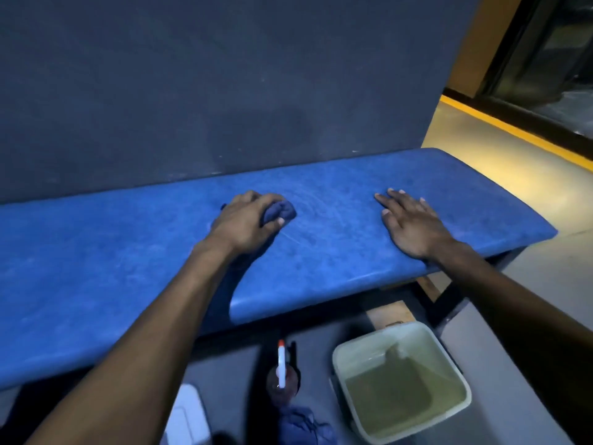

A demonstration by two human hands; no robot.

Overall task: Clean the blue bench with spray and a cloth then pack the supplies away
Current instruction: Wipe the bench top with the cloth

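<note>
The blue bench (pixel 337 252) runs across the view against a dark wall. My left hand (pixel 244 220) grips a bunched blue cloth (pixel 280 211) and holds it against the seat near the middle. Faint wipe streaks show on the seat just right of the cloth. My right hand (pixel 410 223) lies flat on the seat farther right, fingers spread and straight. On the floor in front of the bench stands a spray bottle (pixel 282 370) with a white nozzle and a red tip.
A pale square bucket (pixel 449 415) of murky water stands on the floor at the right, beside the spray bottle. A second blue cloth (pixel 305 425) lies crumpled below the bottle. A white container (pixel 187 415) sits at the lower left. The bench's right end borders an orange floor.
</note>
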